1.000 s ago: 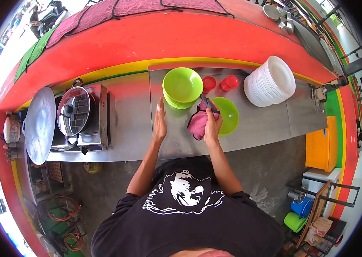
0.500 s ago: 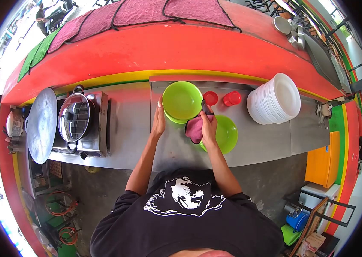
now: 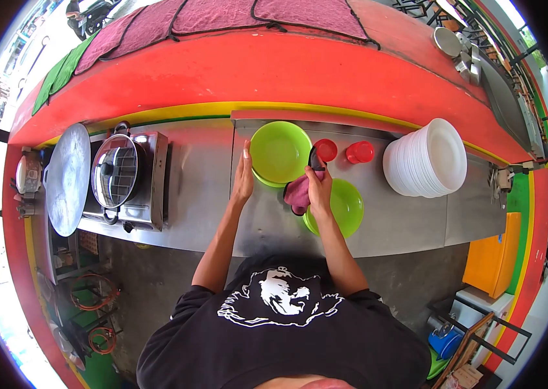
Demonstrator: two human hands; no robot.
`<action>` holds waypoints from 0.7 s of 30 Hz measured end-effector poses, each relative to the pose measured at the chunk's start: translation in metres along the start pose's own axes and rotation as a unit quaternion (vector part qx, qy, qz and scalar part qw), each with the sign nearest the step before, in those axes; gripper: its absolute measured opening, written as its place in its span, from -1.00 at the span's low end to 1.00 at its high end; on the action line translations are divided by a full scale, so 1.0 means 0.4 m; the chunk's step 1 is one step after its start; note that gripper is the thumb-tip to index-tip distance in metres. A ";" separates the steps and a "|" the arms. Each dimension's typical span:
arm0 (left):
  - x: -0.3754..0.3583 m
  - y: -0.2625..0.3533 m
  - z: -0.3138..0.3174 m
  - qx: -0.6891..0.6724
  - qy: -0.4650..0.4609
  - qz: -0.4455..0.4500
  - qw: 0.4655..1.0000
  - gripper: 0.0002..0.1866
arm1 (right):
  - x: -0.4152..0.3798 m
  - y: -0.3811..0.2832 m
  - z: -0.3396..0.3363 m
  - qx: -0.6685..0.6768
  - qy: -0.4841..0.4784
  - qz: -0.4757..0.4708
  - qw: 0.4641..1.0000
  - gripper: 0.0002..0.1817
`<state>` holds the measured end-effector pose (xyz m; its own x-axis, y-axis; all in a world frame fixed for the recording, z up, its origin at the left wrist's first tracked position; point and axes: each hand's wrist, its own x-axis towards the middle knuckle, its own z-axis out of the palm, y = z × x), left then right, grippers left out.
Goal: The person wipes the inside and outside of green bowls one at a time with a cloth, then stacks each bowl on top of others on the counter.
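Note:
Green bowls, nested in a stack [image 3: 280, 152], stand on the steel counter in front of me. My left hand [image 3: 243, 174] is at their left side, fingers stretched out and held together, palm toward the rim, with nothing in it. On the other side, my right hand [image 3: 319, 185] grips a bunched maroon cloth [image 3: 297, 194] with a dark edge, close to the stack's lower right rim. Another green bowl [image 3: 346, 209] lies under and beside my right wrist, partly hidden by the hand and forearm.
Two red cups [image 3: 359, 152] stand behind the bowls, and a tall leaning stack of white bowls [image 3: 424, 159] is to the right. On the left are a stove with a lidded pan [image 3: 117, 170] and a round metal plate [image 3: 68, 180]. A red ledge [image 3: 254, 71] runs behind the steel counter [image 3: 202, 175].
The view has shifted slightly, so the counter items appear a little displaced. Both hands stay beside the bowl stack, and the cloth is still in my right hand.

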<state>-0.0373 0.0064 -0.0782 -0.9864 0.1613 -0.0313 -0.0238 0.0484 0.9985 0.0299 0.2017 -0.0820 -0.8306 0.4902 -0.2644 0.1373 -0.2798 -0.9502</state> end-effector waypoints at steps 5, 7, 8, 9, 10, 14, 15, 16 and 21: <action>-0.012 0.002 0.004 0.007 0.004 0.002 1.000 -0.26 | -0.005 -0.015 0.009 0.004 0.010 -0.005 1.000 -0.46; -0.018 0.002 0.006 0.013 0.005 0.005 1.000 -0.26 | -0.007 -0.021 0.005 -0.002 0.005 0.009 1.000 -0.46; -0.021 0.002 0.007 0.017 0.006 0.009 1.000 -0.26 | -0.009 -0.024 0.003 -0.006 0.002 0.015 1.000 -0.46; -0.023 0.001 0.010 0.019 0.007 0.012 1.000 -0.27 | -0.009 -0.022 0.000 -0.007 0.000 0.018 1.000 -0.46; -0.026 0.000 0.011 0.020 0.008 0.018 1.000 -0.27 | -0.010 -0.020 -0.003 -0.009 -0.002 0.021 1.000 -0.45; -0.041 -0.010 0.023 -0.004 0.012 0.060 0.998 -0.23 | -0.018 -0.019 0.002 0.001 0.006 -0.012 1.000 -0.45; -0.046 -0.009 0.023 0.014 0.018 0.075 0.997 -0.23 | -0.023 -0.026 0.005 0.003 0.009 -0.025 1.000 -0.45; -0.052 -0.008 0.023 0.033 0.023 0.090 0.995 -0.22 | -0.031 -0.033 0.007 0.006 0.011 -0.037 0.999 -0.45; -0.098 0.065 0.039 -0.050 0.018 0.119 0.991 -0.29 | -0.086 -0.096 0.008 0.021 0.014 -0.054 0.998 -0.48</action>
<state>0.0031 0.0166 -0.0516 -0.9711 0.1212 0.2056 0.1964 -0.0841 0.9769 0.0515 0.1931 -0.0359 -0.8239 0.5419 -0.1660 0.0252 -0.2575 -0.9660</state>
